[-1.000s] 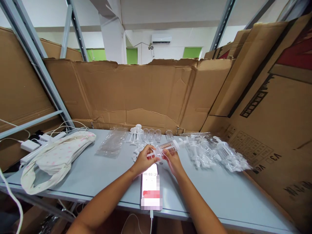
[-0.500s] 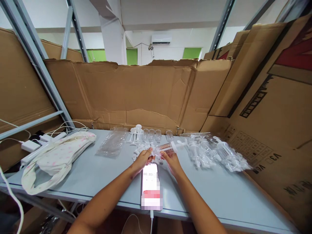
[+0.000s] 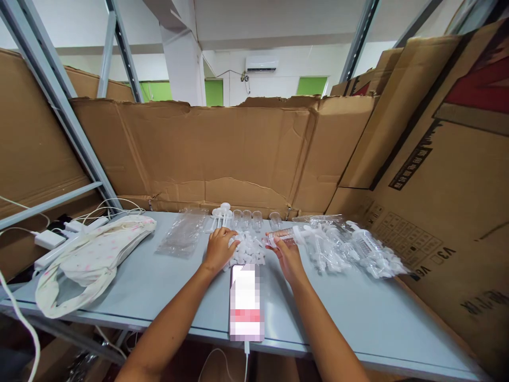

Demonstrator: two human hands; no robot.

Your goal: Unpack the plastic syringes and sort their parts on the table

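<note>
My right hand (image 3: 287, 253) is closed around a clear plastic syringe (image 3: 287, 235), held nearly level above the table with its white end pointing right. My left hand (image 3: 220, 248) is at the left edge of a heap of small white plastic pieces (image 3: 248, 246), thumb apart from the fingers. Nothing shows in it, though its fingertips partly hide the pieces beneath. Behind the heap stand several clear ribbed barrels (image 3: 256, 219). White plungers with round ends (image 3: 225, 209) are grouped just left of them.
A phone (image 3: 245, 302) on a charging cable lies at the front. Bags of white plastic parts (image 3: 371, 249) lie to the right. To the left are a flat clear bag (image 3: 183, 233), a pale cloth item (image 3: 95, 252) and a power strip (image 3: 51, 257). Cardboard (image 3: 207, 148) walls the back.
My left hand has let go of the syringe and moved left to the heap of white pieces. My right hand has carried the syringe slightly right.
</note>
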